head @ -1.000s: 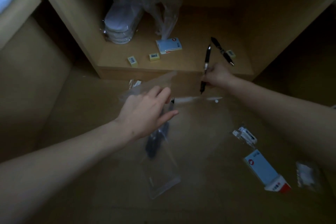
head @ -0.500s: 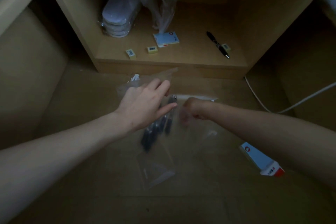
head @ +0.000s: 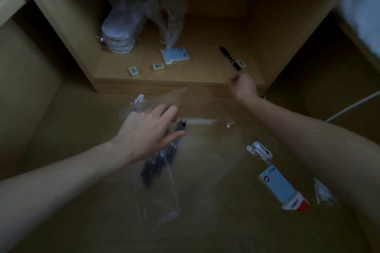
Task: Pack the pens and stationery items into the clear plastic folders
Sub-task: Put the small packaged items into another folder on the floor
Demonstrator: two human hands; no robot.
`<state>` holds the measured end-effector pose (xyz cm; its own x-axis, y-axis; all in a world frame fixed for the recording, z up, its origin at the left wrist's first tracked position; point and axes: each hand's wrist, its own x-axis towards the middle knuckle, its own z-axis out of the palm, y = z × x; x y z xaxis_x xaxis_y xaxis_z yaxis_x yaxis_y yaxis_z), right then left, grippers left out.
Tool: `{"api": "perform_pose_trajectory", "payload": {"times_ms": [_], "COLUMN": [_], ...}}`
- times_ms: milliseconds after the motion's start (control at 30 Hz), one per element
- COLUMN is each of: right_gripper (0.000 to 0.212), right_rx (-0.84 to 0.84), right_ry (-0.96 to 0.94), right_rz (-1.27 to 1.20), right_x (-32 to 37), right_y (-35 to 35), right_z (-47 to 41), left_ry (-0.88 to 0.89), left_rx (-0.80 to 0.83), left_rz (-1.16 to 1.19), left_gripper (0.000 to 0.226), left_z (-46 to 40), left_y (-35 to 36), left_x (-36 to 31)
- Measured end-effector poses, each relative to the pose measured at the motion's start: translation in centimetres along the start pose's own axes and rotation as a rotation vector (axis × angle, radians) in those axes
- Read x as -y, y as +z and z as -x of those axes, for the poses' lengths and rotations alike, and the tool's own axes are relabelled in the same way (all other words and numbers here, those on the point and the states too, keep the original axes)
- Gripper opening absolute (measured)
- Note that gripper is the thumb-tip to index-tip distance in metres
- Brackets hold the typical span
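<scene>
The left hand point(head: 148, 129) lies palm-down with its fingers straight and only slightly spread, pressing on the near-left part of a clear plastic folder point(head: 197, 150) that lies flat on the brown wooden floor point(head: 61, 129). Under and just below the fingers, inside the folder, sits a bundle of dark pens point(head: 160, 160), their clips peeking out beside the thumb. The folder's white closing strip point(head: 202, 121) runs along its far edge.

The right hand point(head: 243, 86) hovers at the front edge of the low wooden shelf point(head: 205, 86), fingers loosely curled toward the thumb — it seems to hold nothing, though the blur makes that hard to confirm. Just beyond it on the shelf lies a single black pen point(head: 229, 58), touching a small yellow eraser-like block point(head: 241, 63).

Further left along the shelf's front edge sit two more small yellow blocks point(head: 158, 67) and, behind them, a pale blue-and-white sticky-note pack point(head: 174, 55). In the back left corner stands a stack of wrapped oval cases point(head: 121, 33).

On the floor to the folder's right lie a white clip packet point(head: 259, 151) and a blue-and-red boxed item point(head: 282, 188).
</scene>
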<state>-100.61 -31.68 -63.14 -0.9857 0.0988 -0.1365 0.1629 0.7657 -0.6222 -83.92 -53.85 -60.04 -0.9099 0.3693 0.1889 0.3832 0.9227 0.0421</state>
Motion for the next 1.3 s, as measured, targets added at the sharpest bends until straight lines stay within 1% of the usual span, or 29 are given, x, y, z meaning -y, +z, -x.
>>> {"api": "perform_pose_trajectory", "payload": {"times_ms": [100, 267, 367, 433, 500, 567, 667, 767, 867, 967, 1033, 1100, 1167, 1233, 1300], "right_gripper": [0.033, 0.042, 0.035, 0.031, 0.031, 0.034, 0.039, 0.036, 0.037, 0.037, 0.029, 0.016, 0.009, 0.01, 0.018], "right_rx": [-0.077, -0.168, -0.239, -0.247, -0.235, -0.228, -0.164, -0.054, 0.025, 0.129, 0.18, 0.209, 0.248, 0.282, 0.303], "right_ry": [0.029, 0.082, 0.055, 0.021, 0.018, 0.06, 0.116, 0.148, 0.2, 0.231, 0.196, 0.121, 0.072, 0.062, 0.056], "right_rz": [-0.006, 0.109, 0.221, 0.268, 0.267, 0.261, 0.269, 0.214, 0.013, -0.175, -0.232, -0.262, -0.307, -0.376, -0.458], "right_x": [-0.5, -1.1, -1.4, -1.5, -1.5, -1.5, -1.3, -1.5, -1.9, -2.7, -2.8, -2.6, -2.2, -2.1, -1.8], "right_y": [-0.8, 0.2, 0.7, 0.7, 0.6, 0.3, -0.2, -1.0, -2.3, -4.0, -5.3, -6.8, -7.9, -8.3, -8.2], "right_z": [-1.9, -4.5, -5.4, -5.8, -5.9, -5.7, -4.9, -4.0, -2.3, -0.5, 0.9, 2.4, 3.7, 4.3, 4.9], "left_ry": [0.029, 0.018, -0.014, -0.013, -0.016, -0.014, 0.003, 0.003, 0.005, -0.014, -0.026, -0.025, -0.024, -0.019, -0.001], "left_rx": [-0.015, 0.005, 0.025, 0.02, 0.019, 0.018, 0.014, 0.028, 0.024, 0.053, 0.1, 0.084, 0.085, 0.089, 0.046], "left_rz": [0.016, 0.048, 0.073, 0.078, 0.072, 0.055, 0.009, -0.016, -0.046, -0.067, -0.056, -0.038, -0.051, -0.066, -0.042], "left_gripper": [0.04, 0.041, 0.043, 0.044, 0.043, 0.042, 0.042, 0.041, 0.041, 0.047, 0.05, 0.053, 0.054, 0.055, 0.055], "left_z": [0.1, 0.2, 0.1, 0.1, 0.1, 0.1, 0.1, 0.1, 0.0, -0.2, -0.2, -0.1, 0.0, 0.4, 0.8], "left_y": [0.0, 0.3, 0.5, 0.5, 0.4, 0.4, 0.4, 0.1, -0.3, -0.4, -0.5, -0.8, -1.0, -1.1, -1.5], "left_x": [-0.2, -0.1, 0.0, -0.1, -0.2, -0.4, -0.7, -0.8, -1.0, -1.3, -1.4, -1.5, -1.4, -1.2, -1.1]}}
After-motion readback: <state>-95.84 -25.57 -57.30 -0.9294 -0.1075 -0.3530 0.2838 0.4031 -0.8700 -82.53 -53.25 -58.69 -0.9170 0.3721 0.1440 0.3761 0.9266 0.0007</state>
